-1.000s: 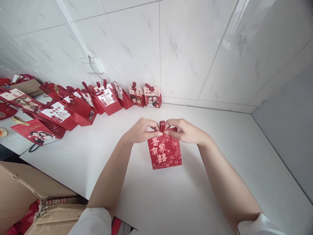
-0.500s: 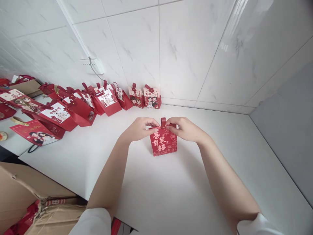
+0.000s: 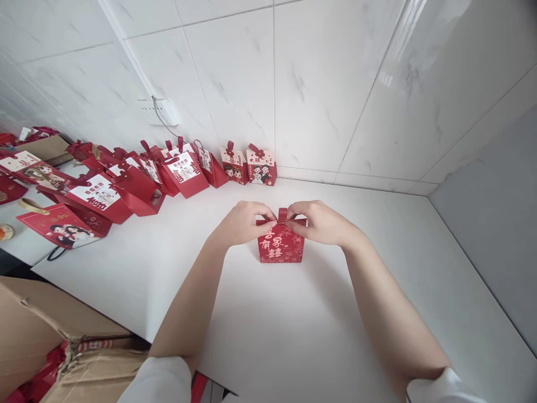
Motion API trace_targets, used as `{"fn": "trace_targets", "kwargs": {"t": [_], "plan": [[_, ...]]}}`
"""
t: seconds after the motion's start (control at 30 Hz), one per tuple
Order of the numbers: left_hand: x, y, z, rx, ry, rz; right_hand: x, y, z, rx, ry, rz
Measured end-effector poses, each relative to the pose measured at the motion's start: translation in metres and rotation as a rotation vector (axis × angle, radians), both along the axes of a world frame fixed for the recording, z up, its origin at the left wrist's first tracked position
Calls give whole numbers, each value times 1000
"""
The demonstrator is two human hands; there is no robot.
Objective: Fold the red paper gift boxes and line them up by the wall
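Note:
A small red gift box (image 3: 282, 246) with pale printed characters and a floral pattern stands upright on the white table in front of me. From its top edge rises a red ribbon loop (image 3: 282, 215). My left hand (image 3: 247, 224) pinches the top edge just left of the loop, thumb on the front face. On the other side of the loop, my right hand (image 3: 316, 223) pinches the same edge in the same way. The fingers behind the box are partly hidden.
Several red gift boxes (image 3: 184, 172) crowd the left of the table (image 3: 403, 263). Two smaller printed boxes, one a couple box (image 3: 262, 168), stand by the tiled wall. An open cardboard carton (image 3: 96, 375) with red items sits below the table's left edge. A socket (image 3: 157, 112) is on the wall.
The box has turned slightly and now faces me more squarely. Both hands have slid inward along its top edge, closer to the ribbon loop.

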State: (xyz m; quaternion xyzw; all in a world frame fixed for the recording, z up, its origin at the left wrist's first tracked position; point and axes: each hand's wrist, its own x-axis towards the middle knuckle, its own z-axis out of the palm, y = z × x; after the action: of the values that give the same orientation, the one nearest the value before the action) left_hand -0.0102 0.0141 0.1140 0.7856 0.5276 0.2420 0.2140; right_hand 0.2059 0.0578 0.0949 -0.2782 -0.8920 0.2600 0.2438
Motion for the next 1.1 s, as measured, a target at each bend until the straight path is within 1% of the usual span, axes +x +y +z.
{"fn": "trace_targets", "kwargs": {"t": [0.13, 0.27, 0.33, 0.43, 0.57, 0.67, 0.8, 0.93, 1.1], "plan": [[1, 2, -4, 63, 19, 3, -3, 0, -3, 48, -13, -31], [1, 5, -8, 71, 5, 8, -7, 0, -7, 113, -17, -68], [-1, 6, -8, 66, -8, 14, -9, 1, -8, 117, -7, -86], [-5, 6, -5, 20, -1, 1, -9, 1, -8, 43, 15, -74], [-6, 3, -1, -60, -7, -37, -6, 2, -7, -33, 31, -2], [-3, 3, -2, -26, -3, -25, -6, 2, -7, -65, 54, 21], [-2, 6, -6, 22, -15, 5, -11, 3, -10, -118, 107, -9], [-5, 8, -6, -48, -132, 23, -15, 5, -12, -296, 250, -50], [-6, 6, -1, -184, -299, -2, -14, 7, -12, -530, 419, -102]]}}
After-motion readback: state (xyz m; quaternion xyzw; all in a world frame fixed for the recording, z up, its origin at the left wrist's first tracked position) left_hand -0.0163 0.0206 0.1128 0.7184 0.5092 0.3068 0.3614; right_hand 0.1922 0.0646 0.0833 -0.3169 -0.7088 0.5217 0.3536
